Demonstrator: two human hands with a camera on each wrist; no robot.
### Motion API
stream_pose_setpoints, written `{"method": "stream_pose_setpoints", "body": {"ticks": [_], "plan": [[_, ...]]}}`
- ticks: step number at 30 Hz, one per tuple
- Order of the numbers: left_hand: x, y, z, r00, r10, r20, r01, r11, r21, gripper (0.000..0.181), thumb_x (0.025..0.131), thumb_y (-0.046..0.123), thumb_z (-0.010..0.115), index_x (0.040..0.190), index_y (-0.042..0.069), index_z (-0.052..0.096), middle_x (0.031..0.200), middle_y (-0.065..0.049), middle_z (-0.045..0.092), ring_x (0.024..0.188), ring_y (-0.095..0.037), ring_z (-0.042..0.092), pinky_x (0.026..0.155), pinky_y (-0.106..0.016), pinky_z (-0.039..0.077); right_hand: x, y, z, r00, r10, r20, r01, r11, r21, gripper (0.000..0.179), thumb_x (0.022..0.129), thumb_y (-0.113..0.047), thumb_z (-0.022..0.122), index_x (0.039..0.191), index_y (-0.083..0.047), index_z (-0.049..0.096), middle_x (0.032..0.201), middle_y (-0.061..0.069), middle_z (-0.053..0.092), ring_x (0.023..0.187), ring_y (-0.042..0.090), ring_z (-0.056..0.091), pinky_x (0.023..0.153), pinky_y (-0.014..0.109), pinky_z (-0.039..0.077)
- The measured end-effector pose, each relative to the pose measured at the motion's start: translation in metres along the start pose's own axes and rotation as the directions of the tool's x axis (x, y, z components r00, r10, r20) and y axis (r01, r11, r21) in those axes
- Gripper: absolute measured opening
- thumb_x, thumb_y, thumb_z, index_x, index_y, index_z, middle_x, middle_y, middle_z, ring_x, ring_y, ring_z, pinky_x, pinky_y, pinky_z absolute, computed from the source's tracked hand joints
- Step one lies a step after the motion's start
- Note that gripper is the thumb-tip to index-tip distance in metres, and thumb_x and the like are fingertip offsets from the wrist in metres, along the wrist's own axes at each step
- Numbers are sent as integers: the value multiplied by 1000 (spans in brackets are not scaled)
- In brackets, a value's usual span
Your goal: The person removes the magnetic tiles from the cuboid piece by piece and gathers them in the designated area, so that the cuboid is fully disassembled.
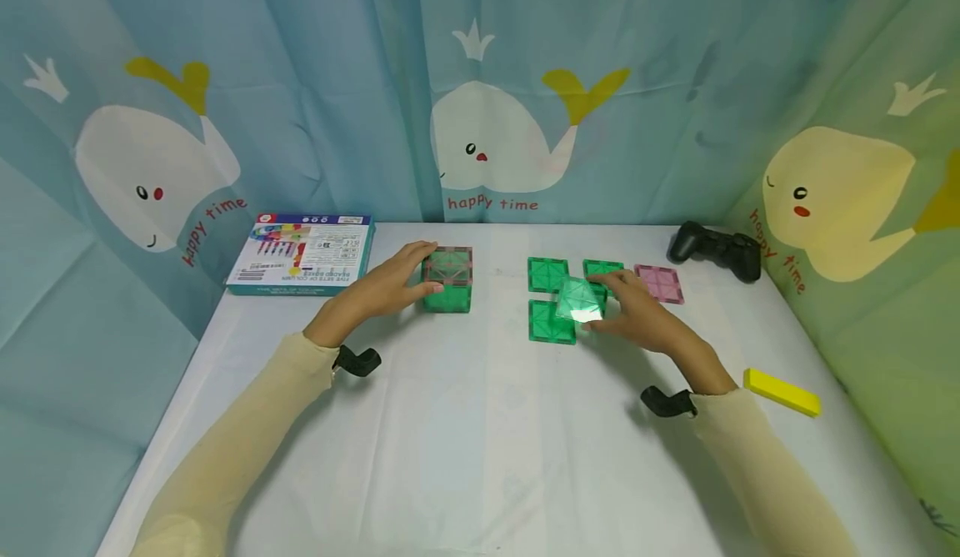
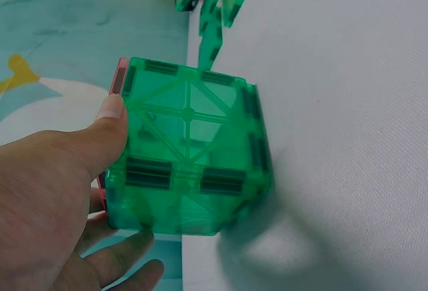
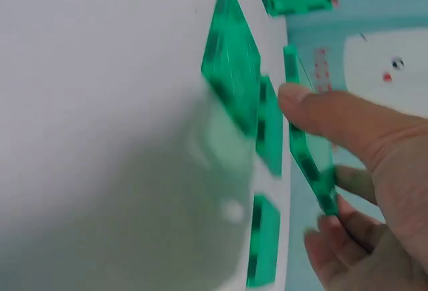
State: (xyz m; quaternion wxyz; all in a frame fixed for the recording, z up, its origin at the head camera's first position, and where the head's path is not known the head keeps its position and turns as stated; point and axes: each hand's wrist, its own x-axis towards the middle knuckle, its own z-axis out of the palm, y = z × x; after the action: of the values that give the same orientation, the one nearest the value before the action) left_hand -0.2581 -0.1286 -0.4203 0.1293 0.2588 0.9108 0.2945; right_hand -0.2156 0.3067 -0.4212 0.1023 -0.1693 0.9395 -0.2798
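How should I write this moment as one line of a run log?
left hand: holds pink-topped green cube | right hand: holds raised green tile | nearby: other green tiles, pink tile

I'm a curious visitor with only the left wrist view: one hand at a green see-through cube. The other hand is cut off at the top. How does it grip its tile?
Observer: The right hand holds the green tile between thumb and fingers.
Visitor: What's past it, at the far right?
Observer: A black game controller lies near the back of the table.
Visitor: And over on the left side?
Observer: A printed flat box lies to the left of the left hand.
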Motion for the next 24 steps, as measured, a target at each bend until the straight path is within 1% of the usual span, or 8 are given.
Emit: {"method": "stream_pose_setpoints", "body": {"ticks": [5,7,9,12,15,18,21,24], "plan": [[-1,-2,-1,1000,5,-8,-5,1000,-3,82,109,47,58,170,9,19,176,-16,13,162,-36,17,128,-59,24,-23,18,-10,999,17,29,-19,998,64,85,93,-31,84,159,2,40,151,33,38,130,55,50,99,67,52],[-1,-2,-1,1000,4,-8,-4,1000,-5,82,109,47,58,170,9,18,176,-16,12,162,-36,17,128,-59,24,-28,26,-11,999,17,40,-19,998,63,84,93,-29,84,157,4,42,149,35,39,129,56,50,100,68,50],[-2,-2,-1,1000,4,-7,-4,1000,-5,83,109,47,58,170,9,18,176,-16,12,162,-37,16,128,-59,24,-31,33,-12,999,16,49,-18,999,41,83,92,-28,85,156,5,43,150,36,39,132,56,48,103,71,46],[-3,-2,-1,1000,4,-7,-4,1000,-6,83,109,48,58,170,9,18,176,-16,12,163,-37,16,128,-59,23,-33,42,-12,998,13,59,-14,999,29,85,91,-26,87,156,6,42,151,36,41,134,55,45,106,75,40],[-2,-3,0,1000,10,-11,-10,1000,-11,82,109,47,58,170,9,18,176,-17,13,162,-37,17,128,-59,24,-31,48,-10,999,3,54,-4,1000,31,85,88,-24,89,153,6,43,150,34,46,135,55,45,108,75,39],[-1,-4,1,1000,19,-13,-19,1000,-16,82,109,47,57,169,8,18,175,-18,14,162,-38,17,128,-60,24,-30,51,-8,998,12,58,-13,1000,18,73,88,-23,89,144,3,50,150,32,49,137,53,44,111,73,38],[1,-4,2,1000,27,-14,-27,999,-19,81,109,47,57,169,7,19,175,-18,14,162,-37,18,128,-59,24,-30,52,-7,997,28,71,-27,999,-17,60,90,-23,87,137,0,57,151,31,49,140,51,41,114,73,33],[1,-3,2,1000,26,-15,-26,1000,-15,82,109,47,58,169,7,20,175,-18,14,162,-37,17,129,-58,24,-28,49,-8,998,16,68,-11,998,-65,57,89,-26,88,132,-1,61,151,31,49,142,52,38,114,76,29]]}}
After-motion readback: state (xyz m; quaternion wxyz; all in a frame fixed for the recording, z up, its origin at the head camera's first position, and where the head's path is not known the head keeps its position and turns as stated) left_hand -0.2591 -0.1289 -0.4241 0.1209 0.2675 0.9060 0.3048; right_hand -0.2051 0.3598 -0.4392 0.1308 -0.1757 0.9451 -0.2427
